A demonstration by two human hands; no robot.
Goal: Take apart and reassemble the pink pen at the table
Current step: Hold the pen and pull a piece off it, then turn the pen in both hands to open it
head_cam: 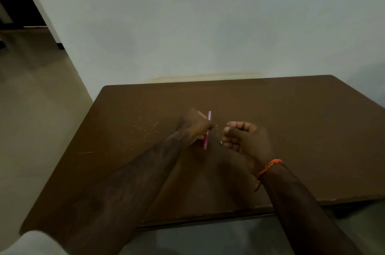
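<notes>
My left hand (194, 127) is closed around the pink pen (207, 130), which stands nearly upright over the middle of the brown table (291, 129); its ends stick out above and below my fingers. Just to the right, my right hand (243, 140) is curled with fingertips pinched together, apart from the pen. A tiny pale part (220, 142) shows by its lowest fingers; I cannot tell if the hand holds it.
Pale specks (145, 126) are scattered on the table left of my hands. A white wall (208, 25) stands right behind the table's far edge. Beige floor (31, 98) lies to the left. An orange thread band (268, 168) circles my right wrist.
</notes>
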